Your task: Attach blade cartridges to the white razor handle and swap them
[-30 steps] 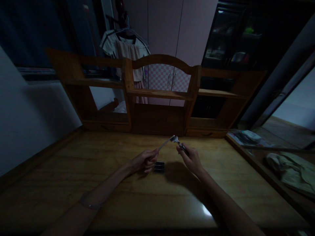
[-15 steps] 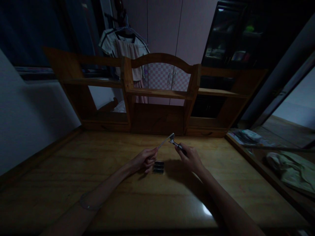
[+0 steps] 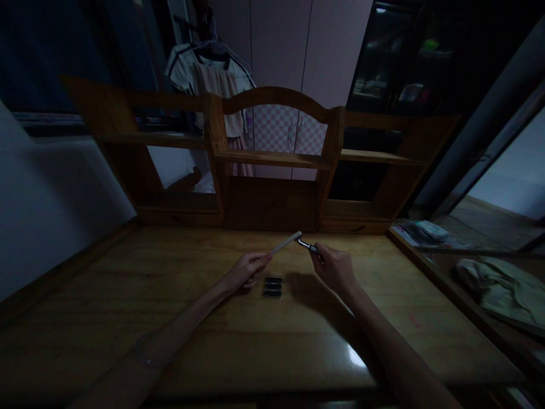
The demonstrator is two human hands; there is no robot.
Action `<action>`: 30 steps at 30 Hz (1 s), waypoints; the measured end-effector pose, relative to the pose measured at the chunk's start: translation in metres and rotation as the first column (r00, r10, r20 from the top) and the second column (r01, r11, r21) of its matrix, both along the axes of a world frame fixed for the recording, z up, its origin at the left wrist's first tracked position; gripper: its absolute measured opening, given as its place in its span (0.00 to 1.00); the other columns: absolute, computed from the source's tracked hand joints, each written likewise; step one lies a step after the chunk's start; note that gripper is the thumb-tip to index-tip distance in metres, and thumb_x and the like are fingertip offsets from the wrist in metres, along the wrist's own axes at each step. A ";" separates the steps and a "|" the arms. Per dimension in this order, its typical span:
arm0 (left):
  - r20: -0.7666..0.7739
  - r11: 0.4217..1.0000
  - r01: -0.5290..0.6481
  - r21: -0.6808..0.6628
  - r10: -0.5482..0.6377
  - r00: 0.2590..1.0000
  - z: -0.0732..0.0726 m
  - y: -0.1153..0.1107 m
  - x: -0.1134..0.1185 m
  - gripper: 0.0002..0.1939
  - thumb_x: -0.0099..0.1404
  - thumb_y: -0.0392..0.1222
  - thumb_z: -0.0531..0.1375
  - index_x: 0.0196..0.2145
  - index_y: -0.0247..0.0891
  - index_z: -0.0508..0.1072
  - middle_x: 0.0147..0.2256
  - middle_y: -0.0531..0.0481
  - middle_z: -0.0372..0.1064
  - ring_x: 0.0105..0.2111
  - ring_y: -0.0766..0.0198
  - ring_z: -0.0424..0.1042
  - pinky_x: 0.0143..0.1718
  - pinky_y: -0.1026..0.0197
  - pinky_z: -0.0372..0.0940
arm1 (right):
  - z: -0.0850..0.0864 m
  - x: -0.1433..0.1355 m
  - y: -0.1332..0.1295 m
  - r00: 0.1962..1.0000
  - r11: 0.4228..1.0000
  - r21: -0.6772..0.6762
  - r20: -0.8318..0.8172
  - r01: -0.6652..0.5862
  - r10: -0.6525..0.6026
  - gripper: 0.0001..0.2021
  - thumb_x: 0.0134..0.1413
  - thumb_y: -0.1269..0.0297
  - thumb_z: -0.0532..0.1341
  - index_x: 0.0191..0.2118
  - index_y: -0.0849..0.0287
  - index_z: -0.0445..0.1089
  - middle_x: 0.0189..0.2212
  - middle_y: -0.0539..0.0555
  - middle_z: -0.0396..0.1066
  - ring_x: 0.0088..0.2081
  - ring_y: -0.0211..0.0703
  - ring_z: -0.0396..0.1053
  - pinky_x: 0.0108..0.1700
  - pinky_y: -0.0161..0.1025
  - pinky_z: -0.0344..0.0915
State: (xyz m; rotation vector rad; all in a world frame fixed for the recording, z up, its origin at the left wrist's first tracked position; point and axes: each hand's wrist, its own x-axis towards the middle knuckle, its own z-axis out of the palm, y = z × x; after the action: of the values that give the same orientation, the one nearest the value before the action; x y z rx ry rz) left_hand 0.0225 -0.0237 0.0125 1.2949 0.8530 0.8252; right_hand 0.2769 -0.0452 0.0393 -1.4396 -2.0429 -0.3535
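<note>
My left hand (image 3: pixel 249 270) is closed around the end of a slim white toothbrush (image 3: pixel 284 244), which points up and to the right; its bristles cannot be made out. In my right hand (image 3: pixel 334 267) is a razor (image 3: pixel 307 245) with a dark handle and a shiny metal neck. The razor's head meets the far end of the toothbrush, both held above the desk. Below and between my hands, a small clear pack of black razor cartridges (image 3: pixel 272 287) lies flat on the wood.
The wooden desk (image 3: pixel 191 341) carries a shelf unit (image 3: pixel 272 160) along its back. To the right, beyond the desk's edge, are a pale cloth bag (image 3: pixel 506 289) and some papers (image 3: pixel 419 233). Clothes (image 3: pixel 213 79) hang behind the shelf.
The razor has turned, so its head now sits against the toothbrush's tip rather than showing beside it. The toothbrush has rolled and shows a broader side. The camera view has shifted slightly.
</note>
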 end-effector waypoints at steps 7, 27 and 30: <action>0.048 0.998 -0.029 -0.047 0.031 0.998 -0.002 0.005 -0.002 0.20 0.60 0.58 0.58 0.26 0.39 0.57 0.14 0.64 0.42 0.10 0.77 0.39 0.08 0.73 0.39 | 0.002 -0.002 -0.003 1.000 1.000 -0.001 0.028 -0.001 0.001 0.09 0.60 0.65 0.52 0.31 0.58 0.64 0.25 0.52 0.71 0.23 0.37 0.64 0.27 0.35 0.44; -0.049 0.996 -0.059 -0.072 0.056 0.997 -0.004 0.005 -0.003 0.22 0.58 0.59 0.58 0.24 0.39 0.57 0.14 0.64 0.42 0.10 0.77 0.40 0.08 0.72 0.37 | 0.003 -0.002 -0.003 0.998 1.000 -0.013 0.059 0.024 -0.023 0.07 0.60 0.65 0.52 0.33 0.58 0.65 0.27 0.52 0.72 0.24 0.38 0.65 0.27 0.35 0.44; 0.006 0.996 -0.064 -0.063 0.064 0.998 -0.003 0.005 -0.003 0.22 0.59 0.59 0.58 0.24 0.40 0.56 0.14 0.64 0.41 0.10 0.77 0.39 0.08 0.72 0.37 | 0.003 -0.001 -0.002 1.000 1.000 -0.004 0.017 0.014 -0.014 0.07 0.60 0.65 0.52 0.32 0.58 0.65 0.26 0.52 0.72 0.25 0.38 0.65 0.27 0.35 0.45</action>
State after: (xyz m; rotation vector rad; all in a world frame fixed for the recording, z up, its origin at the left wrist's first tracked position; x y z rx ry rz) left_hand 0.0191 -0.0184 0.0093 1.2142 0.9110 0.8471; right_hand 0.2759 -0.0469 0.0419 -1.4587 -2.0493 -0.3682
